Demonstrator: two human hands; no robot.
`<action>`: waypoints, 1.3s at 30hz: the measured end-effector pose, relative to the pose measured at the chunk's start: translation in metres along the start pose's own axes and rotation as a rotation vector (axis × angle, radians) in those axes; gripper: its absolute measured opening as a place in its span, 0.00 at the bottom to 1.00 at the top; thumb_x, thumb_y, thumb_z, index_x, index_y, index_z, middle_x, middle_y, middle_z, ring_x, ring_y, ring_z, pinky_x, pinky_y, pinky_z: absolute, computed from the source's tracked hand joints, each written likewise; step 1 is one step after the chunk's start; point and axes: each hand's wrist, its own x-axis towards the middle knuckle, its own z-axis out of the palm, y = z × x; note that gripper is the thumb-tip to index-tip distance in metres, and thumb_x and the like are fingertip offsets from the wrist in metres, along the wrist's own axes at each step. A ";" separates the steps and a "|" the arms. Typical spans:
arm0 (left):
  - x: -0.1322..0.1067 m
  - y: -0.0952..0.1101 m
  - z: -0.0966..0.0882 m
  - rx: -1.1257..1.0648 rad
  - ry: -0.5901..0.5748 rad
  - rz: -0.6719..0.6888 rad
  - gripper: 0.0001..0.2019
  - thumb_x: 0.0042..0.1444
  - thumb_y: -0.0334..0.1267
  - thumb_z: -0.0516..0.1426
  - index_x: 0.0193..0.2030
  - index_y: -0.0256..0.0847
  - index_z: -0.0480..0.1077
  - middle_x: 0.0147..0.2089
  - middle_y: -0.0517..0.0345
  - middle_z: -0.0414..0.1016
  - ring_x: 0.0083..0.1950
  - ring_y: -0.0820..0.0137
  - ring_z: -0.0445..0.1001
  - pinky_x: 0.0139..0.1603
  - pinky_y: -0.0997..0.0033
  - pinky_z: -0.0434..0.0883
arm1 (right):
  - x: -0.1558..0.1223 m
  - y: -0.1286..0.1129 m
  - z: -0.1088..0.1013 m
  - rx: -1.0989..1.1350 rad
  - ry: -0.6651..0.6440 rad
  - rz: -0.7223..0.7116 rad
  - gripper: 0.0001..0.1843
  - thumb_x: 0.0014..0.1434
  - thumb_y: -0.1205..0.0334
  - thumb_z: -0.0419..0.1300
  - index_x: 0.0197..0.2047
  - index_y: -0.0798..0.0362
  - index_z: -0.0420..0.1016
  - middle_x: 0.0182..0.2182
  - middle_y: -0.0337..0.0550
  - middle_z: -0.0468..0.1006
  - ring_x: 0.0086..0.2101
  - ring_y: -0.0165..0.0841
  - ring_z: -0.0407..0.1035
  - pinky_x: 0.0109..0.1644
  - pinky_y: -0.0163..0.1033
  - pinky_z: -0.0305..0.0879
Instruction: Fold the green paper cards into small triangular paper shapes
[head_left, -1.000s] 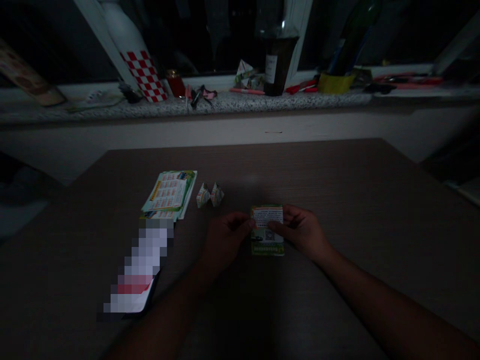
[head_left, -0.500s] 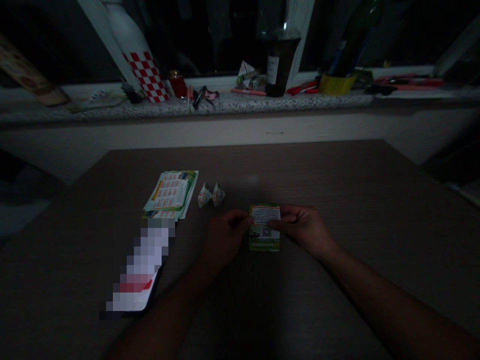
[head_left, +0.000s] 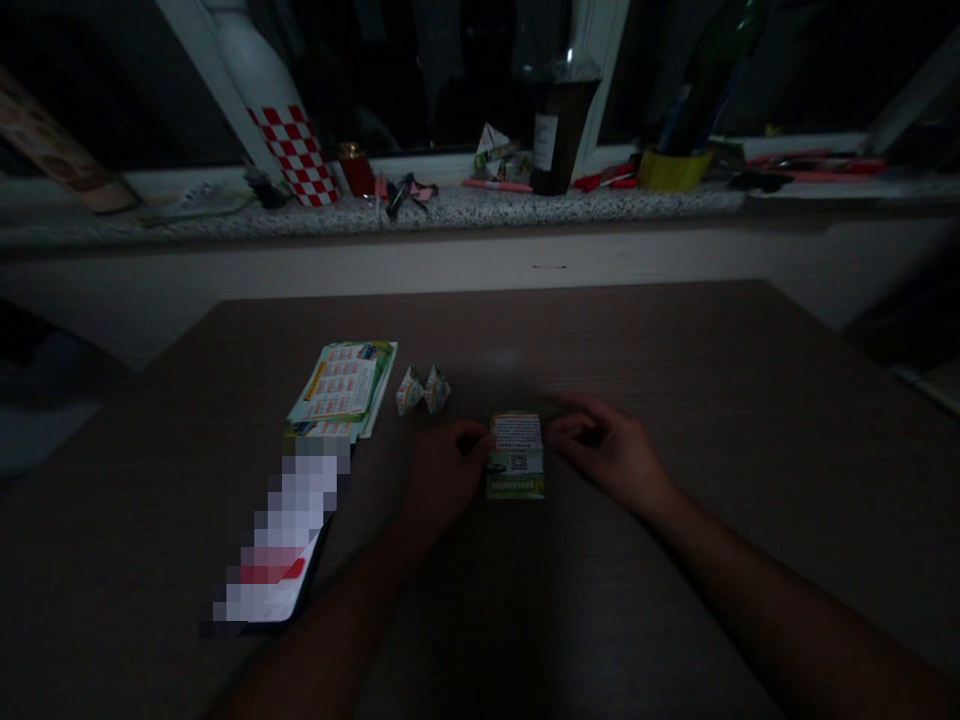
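A small folded paper sheet (head_left: 517,460), green with printed text and a square code, is above the middle of the table. My left hand (head_left: 450,465) pinches its left edge between thumb and fingers. Just off the right edge, my right hand (head_left: 611,445) is open, its thumb and forefinger apart and slightly blurred. Two small folded paper pieces (head_left: 423,391) stand side by side beyond my left hand. To their left lies a stack of printed leaflets (head_left: 337,385).
A phone (head_left: 289,590) with a lit, partly pixelated screen lies on the wooden table (head_left: 675,350) at the left. On the granite sill (head_left: 450,212) behind stand a checkered bottle (head_left: 292,150), a dark cup (head_left: 559,130) and a green bottle (head_left: 697,90).
My right hand has let go of the paper and drawn slightly away from its right edge. The paper has shifted a little left with my left hand.
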 end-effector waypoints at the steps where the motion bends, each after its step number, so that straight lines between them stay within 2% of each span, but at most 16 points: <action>1: 0.000 -0.001 0.000 0.021 0.003 0.006 0.10 0.55 0.41 0.56 0.35 0.39 0.77 0.34 0.55 0.80 0.35 0.64 0.78 0.37 0.68 0.70 | 0.000 0.002 -0.001 -0.049 0.030 -0.043 0.20 0.53 0.62 0.64 0.49 0.52 0.72 0.32 0.41 0.82 0.31 0.33 0.76 0.38 0.38 0.71; 3: 0.001 -0.002 0.000 0.060 0.007 0.022 0.10 0.55 0.41 0.56 0.34 0.39 0.77 0.34 0.54 0.81 0.35 0.64 0.77 0.38 0.67 0.69 | -0.001 0.004 -0.001 -0.129 0.047 -0.098 0.16 0.54 0.62 0.63 0.48 0.51 0.72 0.31 0.41 0.82 0.31 0.33 0.76 0.38 0.39 0.70; 9: 0.001 -0.003 0.002 0.130 -0.001 0.059 0.10 0.55 0.41 0.56 0.35 0.40 0.77 0.36 0.52 0.81 0.37 0.62 0.78 0.38 0.66 0.69 | -0.001 0.006 0.003 -0.233 -0.111 -0.161 0.18 0.54 0.63 0.64 0.50 0.49 0.72 0.31 0.38 0.82 0.29 0.33 0.75 0.35 0.38 0.71; 17: 0.002 0.000 0.001 0.185 -0.014 0.054 0.10 0.55 0.40 0.56 0.35 0.40 0.77 0.37 0.51 0.81 0.38 0.61 0.78 0.38 0.65 0.68 | 0.003 -0.002 0.004 -0.411 -0.152 -0.193 0.17 0.52 0.66 0.65 0.47 0.50 0.75 0.34 0.42 0.82 0.34 0.36 0.76 0.39 0.41 0.71; 26: 0.003 0.000 0.001 0.213 -0.024 0.057 0.10 0.56 0.40 0.55 0.35 0.40 0.77 0.36 0.52 0.81 0.37 0.62 0.77 0.39 0.65 0.68 | 0.001 -0.005 -0.003 -0.515 -0.209 -0.223 0.33 0.48 0.67 0.68 0.57 0.50 0.68 0.42 0.44 0.82 0.46 0.42 0.71 0.50 0.49 0.66; 35: 0.003 0.000 0.001 0.186 -0.016 0.058 0.10 0.55 0.41 0.56 0.34 0.41 0.77 0.35 0.53 0.81 0.38 0.62 0.77 0.39 0.65 0.68 | -0.003 -0.004 -0.010 -0.641 -0.239 -0.218 0.47 0.39 0.54 0.72 0.62 0.49 0.62 0.51 0.49 0.76 0.51 0.48 0.65 0.52 0.53 0.58; 39: 0.003 -0.003 0.001 0.170 -0.005 0.062 0.10 0.54 0.41 0.56 0.34 0.41 0.77 0.35 0.52 0.81 0.38 0.62 0.77 0.40 0.65 0.69 | -0.003 -0.006 -0.011 -0.659 -0.266 -0.211 0.51 0.35 0.52 0.73 0.63 0.46 0.60 0.52 0.51 0.74 0.53 0.51 0.63 0.54 0.54 0.55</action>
